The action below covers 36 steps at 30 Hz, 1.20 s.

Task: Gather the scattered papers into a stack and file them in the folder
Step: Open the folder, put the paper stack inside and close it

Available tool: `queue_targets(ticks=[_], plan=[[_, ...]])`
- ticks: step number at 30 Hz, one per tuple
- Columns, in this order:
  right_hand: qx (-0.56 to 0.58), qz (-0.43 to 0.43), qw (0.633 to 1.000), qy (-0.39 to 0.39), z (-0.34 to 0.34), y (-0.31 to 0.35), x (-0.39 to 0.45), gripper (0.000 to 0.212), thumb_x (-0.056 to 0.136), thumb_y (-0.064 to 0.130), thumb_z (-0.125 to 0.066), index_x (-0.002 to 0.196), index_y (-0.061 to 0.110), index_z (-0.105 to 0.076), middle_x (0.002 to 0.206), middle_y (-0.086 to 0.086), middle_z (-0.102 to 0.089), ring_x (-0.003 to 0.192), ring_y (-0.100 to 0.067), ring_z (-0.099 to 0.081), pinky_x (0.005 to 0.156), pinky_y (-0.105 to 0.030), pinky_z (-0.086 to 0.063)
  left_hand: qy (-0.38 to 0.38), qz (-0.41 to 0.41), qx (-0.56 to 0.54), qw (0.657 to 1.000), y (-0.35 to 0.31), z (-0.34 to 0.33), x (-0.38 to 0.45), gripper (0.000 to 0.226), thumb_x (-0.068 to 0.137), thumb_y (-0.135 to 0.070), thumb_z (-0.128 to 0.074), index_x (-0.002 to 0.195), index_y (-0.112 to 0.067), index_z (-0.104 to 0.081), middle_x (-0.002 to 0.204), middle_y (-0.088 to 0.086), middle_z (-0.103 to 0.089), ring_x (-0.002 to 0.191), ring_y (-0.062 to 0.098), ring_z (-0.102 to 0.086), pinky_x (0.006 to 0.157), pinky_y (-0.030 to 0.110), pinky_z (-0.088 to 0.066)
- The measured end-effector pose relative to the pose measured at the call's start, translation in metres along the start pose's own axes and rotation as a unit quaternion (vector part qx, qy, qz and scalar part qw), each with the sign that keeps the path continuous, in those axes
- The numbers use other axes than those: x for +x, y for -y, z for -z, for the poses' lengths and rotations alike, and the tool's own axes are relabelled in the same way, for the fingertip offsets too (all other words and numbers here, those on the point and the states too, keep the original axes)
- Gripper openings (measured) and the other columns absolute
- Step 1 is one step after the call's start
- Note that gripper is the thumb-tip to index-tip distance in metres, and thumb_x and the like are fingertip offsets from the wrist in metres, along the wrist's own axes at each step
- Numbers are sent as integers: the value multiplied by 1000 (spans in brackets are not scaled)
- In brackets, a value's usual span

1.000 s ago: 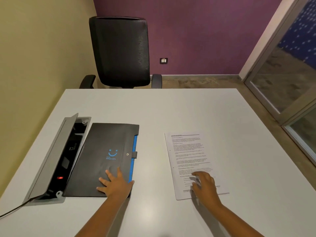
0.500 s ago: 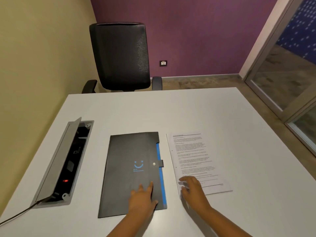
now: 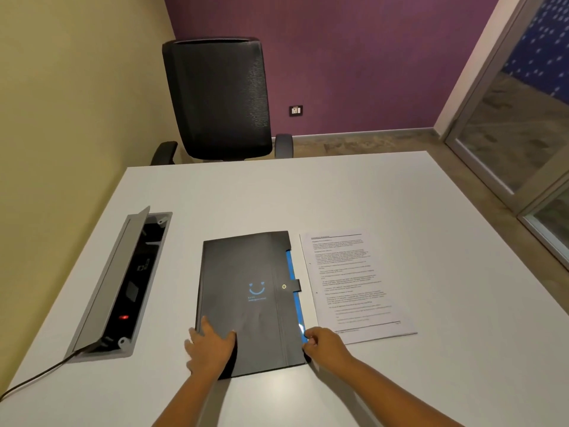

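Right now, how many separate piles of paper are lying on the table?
1. A single stack of papers lies flat on the white table, just right of the black folder. How many sheets it holds cannot be told, and any already inside the folder would be hidden.

Dim, even indoor light. Soft shadows fall toward the camera under both forearms on the matte white table. Small glare spot on the black folder's blue edge strip. Wide-angle bowing at edges; printed text unreadable.
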State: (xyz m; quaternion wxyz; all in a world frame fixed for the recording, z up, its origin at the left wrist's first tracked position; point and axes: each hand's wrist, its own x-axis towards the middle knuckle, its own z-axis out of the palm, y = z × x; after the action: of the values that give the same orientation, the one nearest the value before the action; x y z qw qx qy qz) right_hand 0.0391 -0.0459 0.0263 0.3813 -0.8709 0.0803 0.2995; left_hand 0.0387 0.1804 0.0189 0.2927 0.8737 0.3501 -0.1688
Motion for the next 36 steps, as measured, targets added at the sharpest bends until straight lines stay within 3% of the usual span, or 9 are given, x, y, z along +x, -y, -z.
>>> queue_targets(ticks=[3, 7, 11, 14, 21, 26, 31, 34, 36], plan=[[14, -2, 1000, -18, 0, 7, 2, 5, 86, 18, -61, 83, 21, -61, 76, 3, -54, 71, -8, -52, 75, -15, -40, 3, -16, 1, 1000, 1, 2, 4, 83, 83, -46, -58, 146, -11, -19, 150, 23, -24, 137, 41, -25, 108, 53, -29], [49, 6, 997, -65, 3, 15, 3, 35, 83, 25, -66, 58, 24, -42, 61, 5, -44, 58, -6, -46, 56, -14, -38, 28, -24, -27, 999, -2, 4, 6, 81, 82, -50, -58, 144, -11, -25, 145, 23, -33, 133, 40, -33, 108, 50, -32], [88, 32, 996, -14, 3, 28, -1, 8, 90, 22, -58, 86, 16, -55, 74, 1, -56, 66, -7, -52, 62, -16, -45, 30, -22, -58, 998, -6, 8, 4, 75, 83, -53, -55, 140, -9, -33, 140, 20, -42, 129, 38, -39, 107, 48, -32], [226, 17, 974, 20, 5, 34, -8, 41, 94, 13, -52, 134, 18, -44, 129, -7, -56, 102, -19, -63, 67, -19, -58, 60, -10, -151, 987, -10, 14, -1, 73, 84, -51, -55, 140, -10, -33, 143, 17, -40, 130, 36, -39, 109, 47, -33], [308, 25, 950, 37, 9, 49, -31, 52, 95, 9, -48, 143, 23, -34, 145, -6, -40, 120, -25, -54, 71, -30, -59, 40, -164, -206, 964, -60, 26, -38, 67, 84, -47, -58, 139, -17, -35, 149, 10, -33, 137, 28, -32, 110, 48, -34], [276, 72, 957, 45, 4, 59, -41, 45, 97, 6, -38, 140, 21, -38, 134, -6, -51, 116, -25, -57, 71, -29, -60, 104, -217, -80, 967, -98, 10, -64, 93, 79, -51, -61, 148, -19, -8, 158, 12, -3, 143, 34, -17, 112, 45, -29], [181, 142, 973, 15, 2, 53, -46, 41, 96, 11, -45, 134, 24, -45, 124, 4, -57, 105, -9, -56, 67, -5, -49, 65, -199, -16, 978, -102, 13, -65, 79, 89, -32, -47, 148, -18, 3, 153, 24, -19, 96, 26, -62, 61, 20, -44], [157, 180, 971, 23, 2, 50, -46, 35, 90, 21, -56, 125, 26, -54, 107, 6, -65, 98, -4, -58, 73, -3, -45, 64, -194, -61, 977, -101, 15, -64, 67, 91, -25, -43, 147, -16, -7, 107, 15, -64, 60, 11, -55, 45, 17, -37], [163, 175, 970, 46, 6, 51, -44, 27, 89, 26, -59, 116, 26, -59, 91, 9, -62, 83, -1, -59, 67, -3, -47, 67, -190, -75, 977, -99, 16, -63, 55, 92, -22, -42, 141, -11, -19, 76, 0, -57, 57, 6, -52, 43, 15, -37]])
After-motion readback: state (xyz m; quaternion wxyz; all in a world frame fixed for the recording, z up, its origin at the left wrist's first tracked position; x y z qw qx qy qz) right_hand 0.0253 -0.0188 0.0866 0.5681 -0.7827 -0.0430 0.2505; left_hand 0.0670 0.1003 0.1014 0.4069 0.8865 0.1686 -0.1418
